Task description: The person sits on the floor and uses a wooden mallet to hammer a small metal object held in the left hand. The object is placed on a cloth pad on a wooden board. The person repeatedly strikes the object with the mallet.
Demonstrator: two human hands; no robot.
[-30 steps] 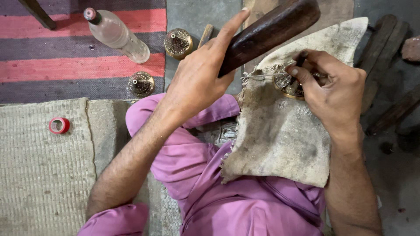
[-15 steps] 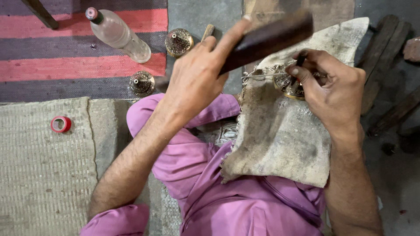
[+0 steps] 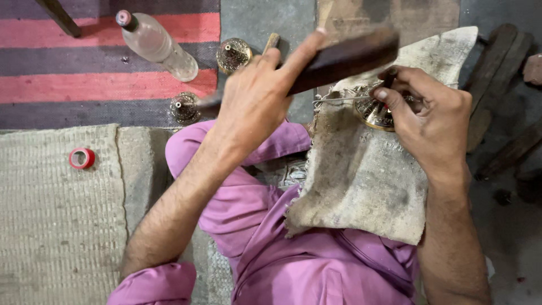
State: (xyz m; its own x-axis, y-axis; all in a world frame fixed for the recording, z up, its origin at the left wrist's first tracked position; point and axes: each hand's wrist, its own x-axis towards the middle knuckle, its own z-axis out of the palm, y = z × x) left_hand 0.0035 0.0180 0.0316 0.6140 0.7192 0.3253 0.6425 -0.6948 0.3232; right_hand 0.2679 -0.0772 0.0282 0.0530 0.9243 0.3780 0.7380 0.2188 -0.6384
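Seated worker, pink trousers, a stained, frayed piece of coarse grey-brown cloth (image 3: 361, 175) draped over the lap; everything below is placed relative to that cloth.

Left hand (image 3: 254, 104): raised above the cloth's upper left corner, fingers wrapped tight around a dark brown wooden mallet-like bar (image 3: 339, 56), forefinger laid along it. The bar slants up to the right and is blurred.

Right hand (image 3: 432, 121): resting on the cloth's upper right part, fingertips pinched closed on a small dark punch-like tool (image 3: 388, 78) set against a round engraved brass piece (image 3: 375, 113). That brass piece sits on the cloth near its top edge, partly under the fingers. A thin metal rod (image 3: 336, 100) runs left from it across the cloth.

Left of the cloth, on the floor: two small domed brass ornaments (image 3: 233, 55), one higher, one lower (image 3: 184, 107). Further left, a clear plastic bottle with a red cap (image 3: 155, 44) lies on a red and purple striped rug (image 3: 84, 85). Well left and lower, a small red tape roll (image 3: 82, 158) on a beige woven mat (image 3: 56, 226).

Right of the cloth: dark wooden pieces (image 3: 497, 73) on grey floor.
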